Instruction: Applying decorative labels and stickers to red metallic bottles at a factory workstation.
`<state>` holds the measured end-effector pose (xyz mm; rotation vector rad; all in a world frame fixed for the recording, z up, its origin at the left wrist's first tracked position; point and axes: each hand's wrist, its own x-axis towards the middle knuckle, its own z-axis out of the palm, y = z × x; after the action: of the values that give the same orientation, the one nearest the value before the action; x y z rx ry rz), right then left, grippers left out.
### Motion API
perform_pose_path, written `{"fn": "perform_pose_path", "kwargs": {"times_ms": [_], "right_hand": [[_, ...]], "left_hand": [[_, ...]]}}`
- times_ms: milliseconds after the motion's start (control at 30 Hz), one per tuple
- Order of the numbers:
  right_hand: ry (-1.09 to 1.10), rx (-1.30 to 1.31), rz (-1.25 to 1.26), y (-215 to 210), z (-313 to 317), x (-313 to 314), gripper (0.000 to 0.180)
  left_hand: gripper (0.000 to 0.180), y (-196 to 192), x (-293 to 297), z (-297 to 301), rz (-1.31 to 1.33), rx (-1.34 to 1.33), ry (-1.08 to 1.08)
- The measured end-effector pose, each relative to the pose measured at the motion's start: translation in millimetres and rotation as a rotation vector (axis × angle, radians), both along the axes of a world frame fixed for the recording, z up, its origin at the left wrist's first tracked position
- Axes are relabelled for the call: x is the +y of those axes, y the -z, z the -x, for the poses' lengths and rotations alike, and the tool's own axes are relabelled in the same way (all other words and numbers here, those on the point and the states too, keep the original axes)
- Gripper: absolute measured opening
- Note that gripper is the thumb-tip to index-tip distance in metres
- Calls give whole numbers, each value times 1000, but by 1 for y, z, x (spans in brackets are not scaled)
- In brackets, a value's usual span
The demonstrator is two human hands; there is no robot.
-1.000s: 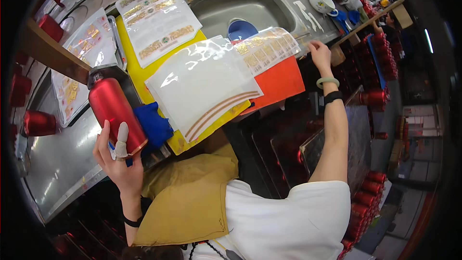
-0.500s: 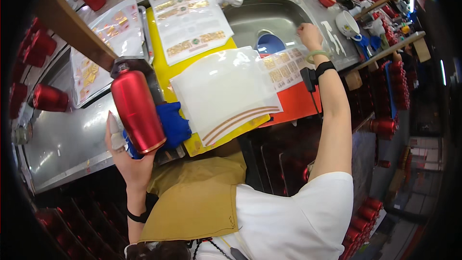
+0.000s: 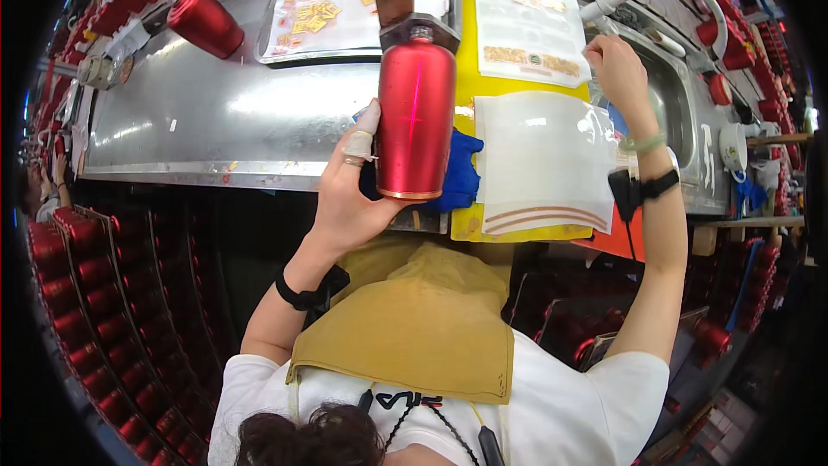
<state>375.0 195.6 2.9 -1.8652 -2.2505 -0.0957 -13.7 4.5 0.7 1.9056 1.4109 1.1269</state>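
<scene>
The red bottle (image 3: pixel 417 121) partly hides our left hand (image 3: pixel 352 197), whose grip clasps it; whether our curled right hand (image 3: pixel 621 73) pinches anything, we cannot tell.

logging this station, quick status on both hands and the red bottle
Left hand against red bottle, lower left. Right hand curled, near sink. Blue cloth close by bottle.

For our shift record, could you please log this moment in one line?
left hand: at red bottle | right hand: near sink | white sheet: over yellow board | blue cloth: by bottle
</scene>
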Motion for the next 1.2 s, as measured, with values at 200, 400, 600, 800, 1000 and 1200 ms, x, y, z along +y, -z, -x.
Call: {"fn": "perform_pose_path", "kwargs": {"times_ms": [200,400,600,800,1000,1200], "right_hand": [[-444,657,207,-98,148,-93,4],[-683,598,212,-73,190,-98,7],[-527,581,-1,-56,198,-89,17],[-146,1102,417,-28,200,-95,55],[-72,1269,562,-22,209,-100,77],[-81,1293,527,-23,211,-103,76]], "left_hand": [[113,2,-1,14,49,-15,73],[98,-15,26,16,233,-418,191],[82,-18,37,-4,457,-657,89],[81,-19,42,-6,504,-675,59],[85,-17,41,-3,502,-681,88],[87,-16,40,-1,514,-710,103]]}}
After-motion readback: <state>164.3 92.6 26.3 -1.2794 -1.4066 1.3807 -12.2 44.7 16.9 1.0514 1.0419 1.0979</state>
